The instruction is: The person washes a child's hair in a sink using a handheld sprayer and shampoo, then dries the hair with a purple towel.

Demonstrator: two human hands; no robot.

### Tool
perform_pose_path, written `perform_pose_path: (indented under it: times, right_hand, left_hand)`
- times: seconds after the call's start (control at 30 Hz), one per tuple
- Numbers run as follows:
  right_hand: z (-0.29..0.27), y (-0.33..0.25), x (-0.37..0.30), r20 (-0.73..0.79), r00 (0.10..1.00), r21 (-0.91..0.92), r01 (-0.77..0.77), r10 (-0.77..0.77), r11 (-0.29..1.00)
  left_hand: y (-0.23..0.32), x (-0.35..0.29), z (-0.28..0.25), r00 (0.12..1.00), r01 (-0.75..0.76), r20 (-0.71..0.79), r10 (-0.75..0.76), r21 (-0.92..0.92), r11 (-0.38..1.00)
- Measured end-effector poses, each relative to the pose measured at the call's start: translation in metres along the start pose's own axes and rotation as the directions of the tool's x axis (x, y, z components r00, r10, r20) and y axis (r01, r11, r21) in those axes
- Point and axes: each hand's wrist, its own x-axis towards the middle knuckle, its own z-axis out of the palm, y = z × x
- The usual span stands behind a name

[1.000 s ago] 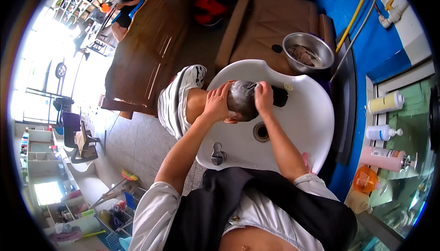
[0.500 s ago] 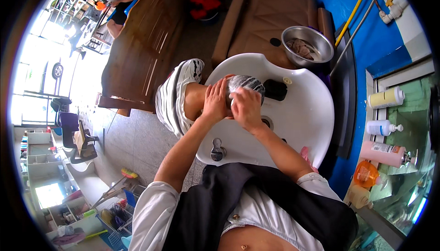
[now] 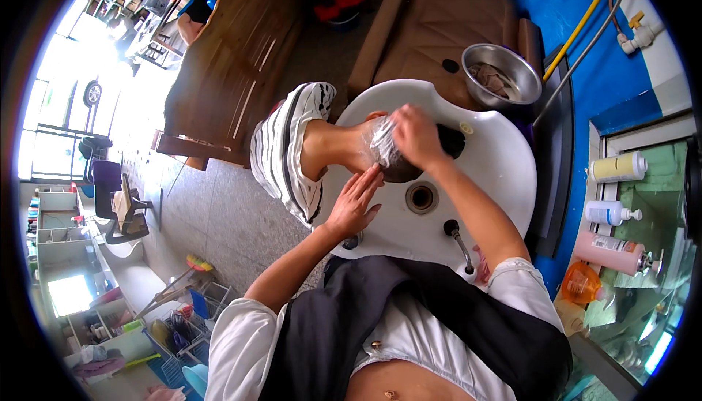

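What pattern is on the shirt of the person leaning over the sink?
The shirt is white with dark stripes, seen best in the head view.

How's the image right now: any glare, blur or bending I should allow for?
Head view: daylight burns out the far left; the right hand looks motion-blurred, the left hand crisper; deep shadow fills the gap between wooden bench and brown seat; fisheye distortion bends straight edges near the dark rim.

Foamy head (image 3: 385, 148), seemingly face-down
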Motion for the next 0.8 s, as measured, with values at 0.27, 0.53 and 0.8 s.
perform_pose_path:
  times: [0.27,0.53,0.8]
  right_hand:
    - [0.000,-0.022,-0.037,0.221,0.728,0.074,0.651,-0.650,0.755]
    - [0.017,-0.020,-0.024,-0.103,0.995,-0.118,0.003,-0.015,0.993]
    - [0.038,0.105,-0.027,0.659,0.651,0.672,-0.734,0.378,0.093]
  left_hand:
    - [-0.003,-0.017,-0.011,0.997,0.008,-0.076,-0.010,-0.027,1.000]
    - [-0.019,0.035,-0.034,0.988,0.058,-0.147,-0.039,0.127,0.990]
    - [-0.029,0.096,-0.025,0.992,0.010,0.119,-0.028,0.145,0.989]
